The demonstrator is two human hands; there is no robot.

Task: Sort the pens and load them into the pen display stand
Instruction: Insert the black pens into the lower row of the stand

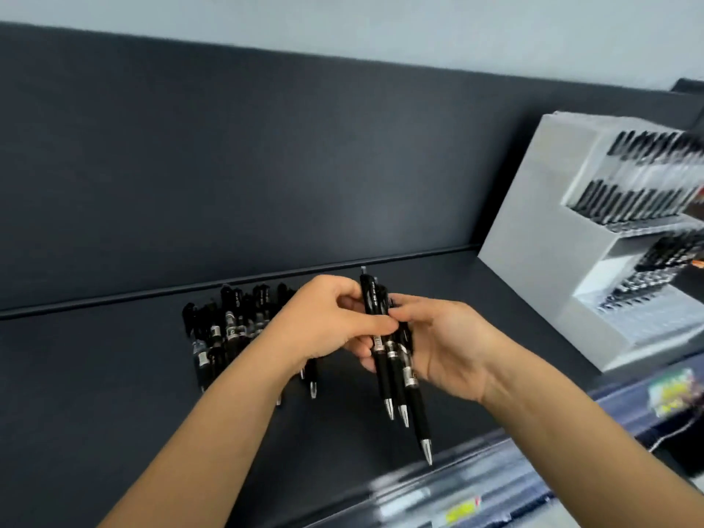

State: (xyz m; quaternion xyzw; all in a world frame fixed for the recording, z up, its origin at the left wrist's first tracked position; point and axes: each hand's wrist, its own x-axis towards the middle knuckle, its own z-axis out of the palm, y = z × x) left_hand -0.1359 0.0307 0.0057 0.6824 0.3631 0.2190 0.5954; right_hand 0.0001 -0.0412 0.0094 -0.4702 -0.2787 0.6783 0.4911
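Left of grip: loose black pens (pixel 228 329) heaped on the dark shelf (pixel 114 375). Left hand (pixel 324 322) pinches the held pens (pixel 396 375) mid-barrel; right hand (pixel 445 344) curls round the same bundle, tips down. Pen display stand (pixel 533 238) well right of grip, part-filled. Risk: tips sit uneven, so the lowest pen may slide out if the pinch loosens.

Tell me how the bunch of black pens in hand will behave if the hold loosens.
The held pens look stiff and light. Their round, smooth barrels would probably slide past each other; the tips sit uneven now. Dropped on the flat shelf, they may roll.
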